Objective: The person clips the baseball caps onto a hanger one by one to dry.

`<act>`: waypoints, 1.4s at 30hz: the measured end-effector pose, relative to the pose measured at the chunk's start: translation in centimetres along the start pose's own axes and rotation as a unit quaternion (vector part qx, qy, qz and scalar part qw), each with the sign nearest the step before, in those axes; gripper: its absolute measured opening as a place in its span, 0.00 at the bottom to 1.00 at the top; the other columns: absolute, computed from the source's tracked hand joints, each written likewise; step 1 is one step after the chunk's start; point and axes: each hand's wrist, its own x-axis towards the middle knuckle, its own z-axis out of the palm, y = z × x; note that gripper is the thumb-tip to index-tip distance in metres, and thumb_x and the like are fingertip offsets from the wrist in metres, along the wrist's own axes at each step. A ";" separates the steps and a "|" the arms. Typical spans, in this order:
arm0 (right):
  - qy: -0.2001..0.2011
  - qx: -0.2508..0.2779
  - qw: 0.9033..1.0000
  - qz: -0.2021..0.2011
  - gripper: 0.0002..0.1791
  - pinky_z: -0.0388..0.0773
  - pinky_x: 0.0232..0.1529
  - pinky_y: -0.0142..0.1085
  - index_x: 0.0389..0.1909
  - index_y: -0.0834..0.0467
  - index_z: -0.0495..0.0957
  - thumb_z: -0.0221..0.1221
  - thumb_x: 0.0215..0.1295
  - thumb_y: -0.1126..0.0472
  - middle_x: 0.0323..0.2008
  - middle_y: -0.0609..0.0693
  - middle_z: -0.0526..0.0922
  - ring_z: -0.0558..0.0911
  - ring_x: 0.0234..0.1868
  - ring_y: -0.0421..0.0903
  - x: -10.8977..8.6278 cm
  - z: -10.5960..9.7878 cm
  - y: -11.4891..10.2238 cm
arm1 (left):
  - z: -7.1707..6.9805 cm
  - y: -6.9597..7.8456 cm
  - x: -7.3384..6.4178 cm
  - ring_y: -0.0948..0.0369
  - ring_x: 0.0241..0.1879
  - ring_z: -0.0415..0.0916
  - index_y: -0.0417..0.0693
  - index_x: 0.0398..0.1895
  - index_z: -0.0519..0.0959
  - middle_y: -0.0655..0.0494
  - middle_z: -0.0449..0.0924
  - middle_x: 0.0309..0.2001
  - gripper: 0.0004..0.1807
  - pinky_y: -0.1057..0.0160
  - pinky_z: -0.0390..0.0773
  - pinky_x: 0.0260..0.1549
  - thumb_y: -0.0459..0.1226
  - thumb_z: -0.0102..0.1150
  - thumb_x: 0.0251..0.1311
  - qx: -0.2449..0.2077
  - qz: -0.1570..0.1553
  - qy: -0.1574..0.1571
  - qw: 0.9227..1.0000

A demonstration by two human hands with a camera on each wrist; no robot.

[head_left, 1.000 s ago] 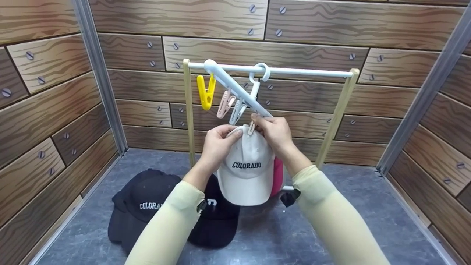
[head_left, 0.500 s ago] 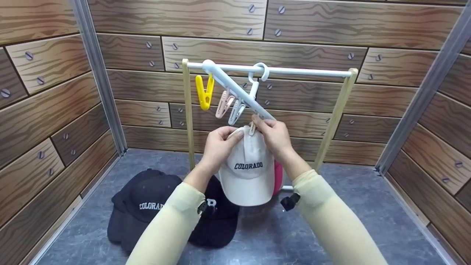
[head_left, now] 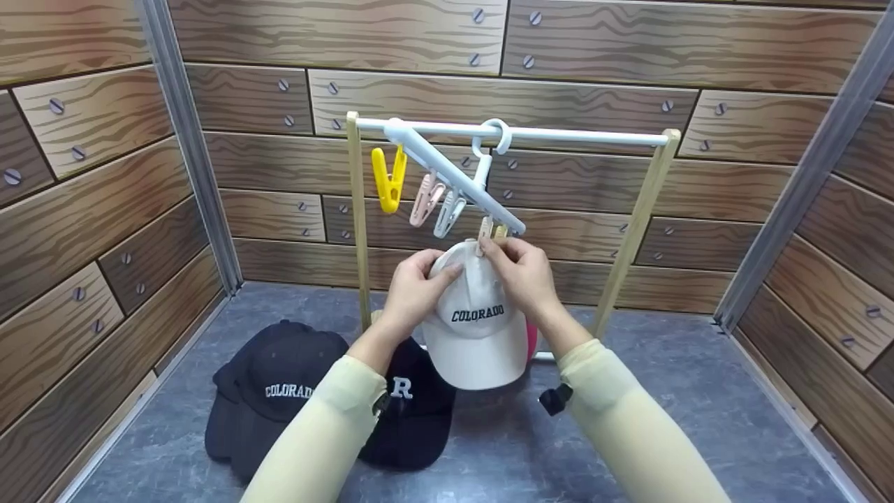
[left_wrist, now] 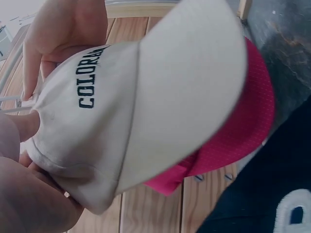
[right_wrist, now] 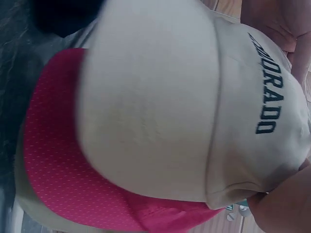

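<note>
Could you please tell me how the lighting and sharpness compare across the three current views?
Head view: fairly even light, readable lettering on the white cap, a soft sheen on the gray tabletop; left wrist view: pale, washed-out upper-left corner, slight blur along the brim's edge; right wrist view: dimmer, with a soft-edged brim and dark upper-left corner.

We see soft matt cloth on the white cap (head_left: 476, 358) and textured cloth on the pink cap (right_wrist: 58, 145). The hanger (head_left: 447, 169), pale peg (head_left: 486, 228) and yellow peg (head_left: 390, 192) look like smooth plastic. We find wooden-looking posts (head_left: 645, 209), wood-grain-printed walls (head_left: 594, 42) and a slightly glossy, marbled floor (head_left: 670, 405).
</note>
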 end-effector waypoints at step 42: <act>0.117 -0.011 0.988 -0.104 0.25 0.69 0.69 0.47 0.66 0.69 0.80 0.72 0.73 0.63 0.62 0.65 0.74 0.74 0.65 0.60 -7.4 0.6 8.2 | -0.1 -5.9 -4.8 0.38 0.74 0.72 0.26 0.83 0.59 0.28 0.71 0.75 0.48 0.42 0.75 0.72 0.41 0.74 0.72 -0.011 -0.074 0.035 0.997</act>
